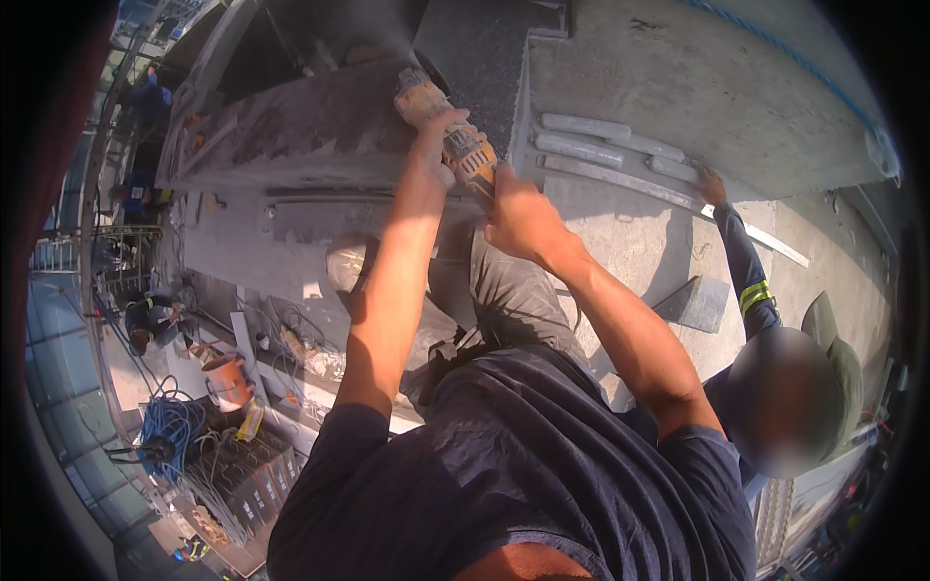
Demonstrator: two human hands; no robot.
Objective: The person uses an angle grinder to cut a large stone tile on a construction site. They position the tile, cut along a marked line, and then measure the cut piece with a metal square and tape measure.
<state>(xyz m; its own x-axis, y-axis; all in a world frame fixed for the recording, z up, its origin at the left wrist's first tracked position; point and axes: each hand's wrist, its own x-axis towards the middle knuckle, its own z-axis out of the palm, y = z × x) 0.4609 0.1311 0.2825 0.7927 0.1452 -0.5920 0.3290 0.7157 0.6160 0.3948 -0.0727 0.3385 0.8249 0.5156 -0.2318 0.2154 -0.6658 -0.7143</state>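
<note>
Presently an angle grinder (pixel 472 158), orange-yellow and black with a dusty head, is held up in both hands, beyond the person's knees and near the left edge of a dark slab (pixel 480 53). Its thin disc (pixel 436 77) stands nearly edge-on beside that edge; whether it touches the stone cannot be told. The left hand (pixel 439 145) is closed around the tool just behind the head, thumb and fingers wrapped about the casing. The right hand (pixel 523 215) is curled firmly around the rear of the body. Pale dust (pixel 383 29) hangs past the disc.

Left of the slab, a broad brownish panel (pixel 291 126) lies under a powdery coat. Just off the slab's right edge, several short pale bars (pixel 586 126) lie on the concrete (pixel 620 232), roughly parallel, with one long pale strip (pixel 678 197) slanting along beside them. A co-worker's hand (pixel 712 186) reaches to the right end of the short bars, its grip unclear; the sleeve (pixel 751 276) carries yellow reflective bands, and a green brimmed hat (pixel 841 373) shows below. A grey wedge-shaped block (pixel 696 302) sits between that arm and the person's right forearm.

Farther out, a blue rope (pixel 794 48) crosses above the concrete, while an orange bucket (pixel 228 381) and coiled blue hose (pixel 172 426) stand far to the left.
</note>
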